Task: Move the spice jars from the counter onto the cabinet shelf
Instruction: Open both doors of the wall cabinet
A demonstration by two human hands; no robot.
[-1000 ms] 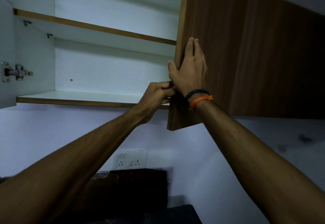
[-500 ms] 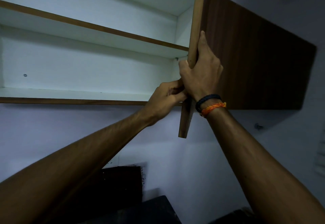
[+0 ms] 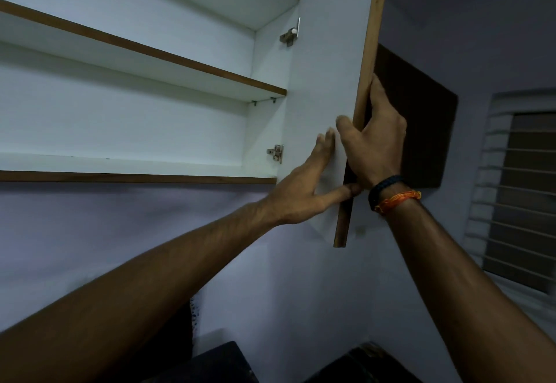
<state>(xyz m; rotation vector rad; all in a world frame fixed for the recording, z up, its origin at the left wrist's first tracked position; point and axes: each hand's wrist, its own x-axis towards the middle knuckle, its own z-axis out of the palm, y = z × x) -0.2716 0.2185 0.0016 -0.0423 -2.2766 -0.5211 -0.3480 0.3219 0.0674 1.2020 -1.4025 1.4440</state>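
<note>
A wall cabinet with white inside hangs above me, its bottom shelf [image 3: 120, 166] and middle shelf [image 3: 150, 60] bare. The right cabinet door [image 3: 322, 87] stands swung wide, showing its white inner face and brown edge. My right hand [image 3: 376, 141] grips the door's free edge, thumb on the inner face and fingers behind it. My left hand [image 3: 310, 184] lies flat against the inner face, fingers spread, just left of the right hand. No spice jars are in view.
Two metal hinges [image 3: 276, 154] sit on the cabinet's right side wall. A closed dark brown cabinet [image 3: 421, 117] lies behind the door. A barred window [image 3: 523, 196] is at the right. The dark counter [image 3: 222, 364] shows at the bottom.
The door has swung further open to the right, now showing its white inner face. My left hand went from curled fingers at the door's edge to flat on that face.
</note>
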